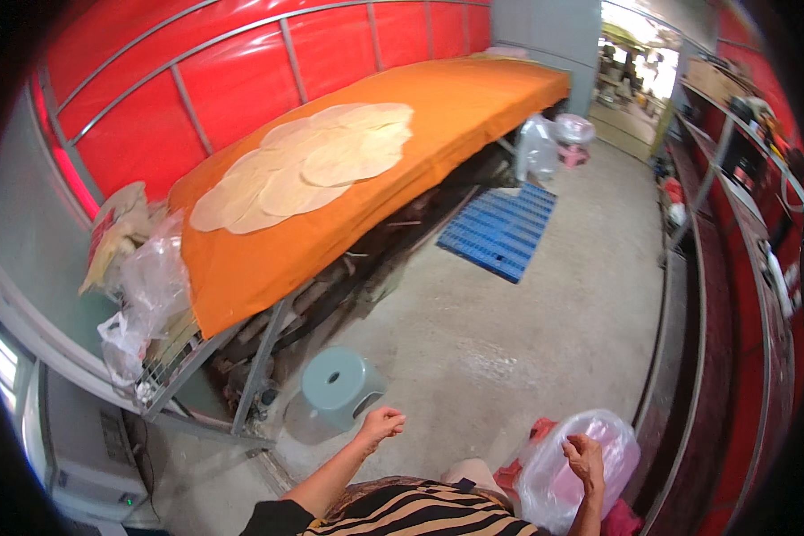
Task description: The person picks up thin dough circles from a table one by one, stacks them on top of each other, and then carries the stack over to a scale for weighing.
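Observation:
My left hand point(380, 427) is held in the air with its fingers curled in, just beside a pale blue-green plastic stool point(338, 385). Nothing shows in its grip. My right hand point(584, 459) is raised over a clear plastic bag with something pink in it point(613, 439); its fingers are bent and nothing is seen in them. Whether it touches the bag I cannot tell. Ahead on the left, thin round pale sheets, apparently of dough point(348, 161), overlap on a long table under an orange cloth point(482, 94).
A blue slatted plastic pallet point(499, 231) lies on the concrete floor point(442, 335). Plastic bags point(151, 281) hang at the table's near end. More wrapped items point(539, 144) stand by its far end, near an open doorway point(633, 80). Metal-framed shelves point(723, 221) line the right side.

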